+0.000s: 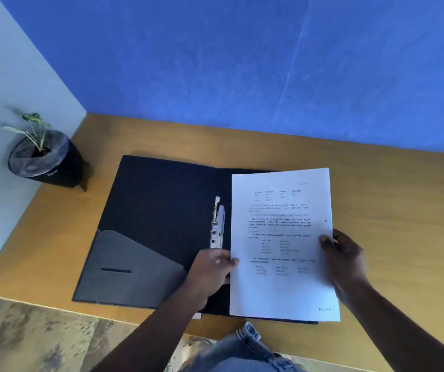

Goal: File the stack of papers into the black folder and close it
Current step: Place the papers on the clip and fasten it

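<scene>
The black folder (161, 210) lies open on the wooden desk, with a grey inner pocket (124, 267) on its left half and a metal clip (217, 224) at the spine. The stack of white printed papers (282, 245) covers the folder's right half. My left hand (211, 269) pinches the stack's left edge near the clip. On the opposite side, my right hand (345, 253) grips the right edge, thumb on top. The folder's right cover is almost wholly hidden under the papers.
A small potted plant (45, 159) in a black pot stands at the desk's (403, 224) far left corner against the grey wall. A blue wall runs along the back. The desk's front edge is close to my body.
</scene>
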Available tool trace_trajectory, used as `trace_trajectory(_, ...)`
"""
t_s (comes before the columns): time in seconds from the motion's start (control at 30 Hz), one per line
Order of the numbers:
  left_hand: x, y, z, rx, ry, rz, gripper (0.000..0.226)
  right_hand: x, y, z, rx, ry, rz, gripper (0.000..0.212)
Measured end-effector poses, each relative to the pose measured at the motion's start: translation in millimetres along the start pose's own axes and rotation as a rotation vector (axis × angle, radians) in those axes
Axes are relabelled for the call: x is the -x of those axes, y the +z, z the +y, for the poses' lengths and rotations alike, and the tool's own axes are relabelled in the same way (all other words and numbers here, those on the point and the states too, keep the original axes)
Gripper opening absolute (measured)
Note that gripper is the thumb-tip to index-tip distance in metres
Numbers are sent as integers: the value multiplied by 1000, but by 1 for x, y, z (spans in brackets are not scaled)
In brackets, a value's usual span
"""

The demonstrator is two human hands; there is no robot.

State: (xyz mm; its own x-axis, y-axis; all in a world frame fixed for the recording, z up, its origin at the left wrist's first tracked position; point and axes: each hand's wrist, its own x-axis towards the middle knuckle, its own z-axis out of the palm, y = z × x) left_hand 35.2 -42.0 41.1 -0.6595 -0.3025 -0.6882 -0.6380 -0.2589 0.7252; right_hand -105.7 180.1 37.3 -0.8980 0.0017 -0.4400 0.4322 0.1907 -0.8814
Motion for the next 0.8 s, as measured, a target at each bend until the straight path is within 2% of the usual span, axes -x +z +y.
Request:
trace_trajectory(0.07,-1,1,-8,-6,-11,40,25,-2,1,4,11,23,10,22)
trace_trajectory(0.13,-7,0,-13,-116,9,140,29,-4,5,12,17,55,6,21)
trace_trajectory(0.27,-15,-5,-16,-232,59,276,13,-8,17,21,43,91,-6,17)
trace_trajectory(0.3,-17,-6,-16,-226,65,290,5,-10,19,21,60,92,-3,16)
trace_trajectory(0.63,-29,-18,-13,-286,123,381,13,-29,41,19,173,91,-19,18)
trace_trajectory(0.8,-29,-20,-13,-362,140,378,6,-32,41,21,285,58,-14,13)
